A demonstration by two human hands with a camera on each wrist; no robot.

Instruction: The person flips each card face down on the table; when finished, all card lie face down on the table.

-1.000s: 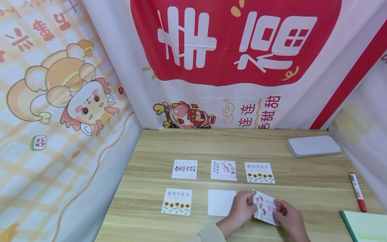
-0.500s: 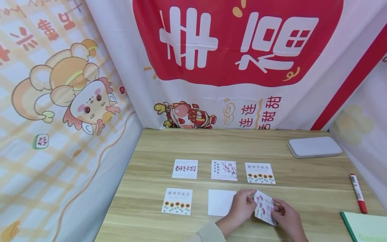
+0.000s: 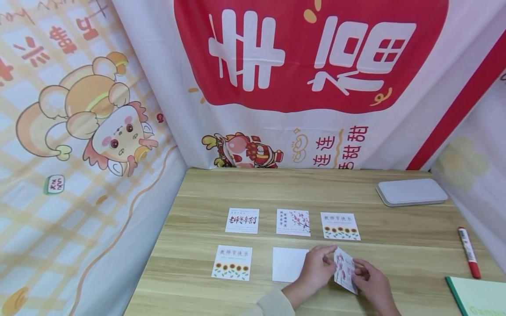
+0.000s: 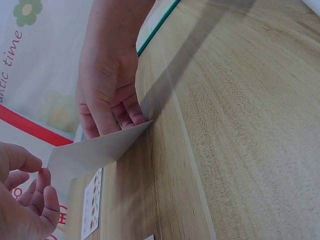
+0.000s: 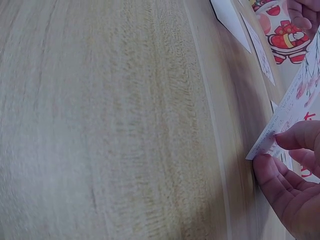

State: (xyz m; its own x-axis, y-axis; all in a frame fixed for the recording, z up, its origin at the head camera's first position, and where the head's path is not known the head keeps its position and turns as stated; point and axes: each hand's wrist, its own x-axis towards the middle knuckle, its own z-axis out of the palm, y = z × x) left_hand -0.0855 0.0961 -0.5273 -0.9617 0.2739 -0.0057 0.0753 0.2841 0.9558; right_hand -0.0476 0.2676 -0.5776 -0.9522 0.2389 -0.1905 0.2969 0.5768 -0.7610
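You have the flower card [image 3: 343,270] tipped up on edge between your two hands, at the near edge of the counter [image 3: 395,228], just right of the blank white card [image 3: 290,264], which serves as the landmark here. Your left hand [image 3: 316,267] pinches the card's far upper corner, its fingers [image 4: 42,187] curled lightly with the thumb against the plain grey back of the card; your right hand [image 3: 371,283] holds the near lower corner, its fingers [image 5: 295,140] bent round the edge with the tips on the printed pink-blossom face. The card's lower edge sits close to the wood, though whether it touches cannot be told. Left of the blank white card lies a sunflower card [image 3: 232,262], flat and face up. Beyond the blank card runs a row of three more: a card with black brush lettering [image 3: 242,220] behind and to the left, a blossom-branch card [image 3: 293,222] straight behind, and a second sunflower card [image 3: 340,226] behind and to the right. Far to the right and back from the blank card rests a shut pale grey case [image 3: 411,191], its contents hidden. A red marker [image 3: 468,251] lies well to the right, and the corner of a green notebook [image 3: 476,294] shows nearest you on that side.
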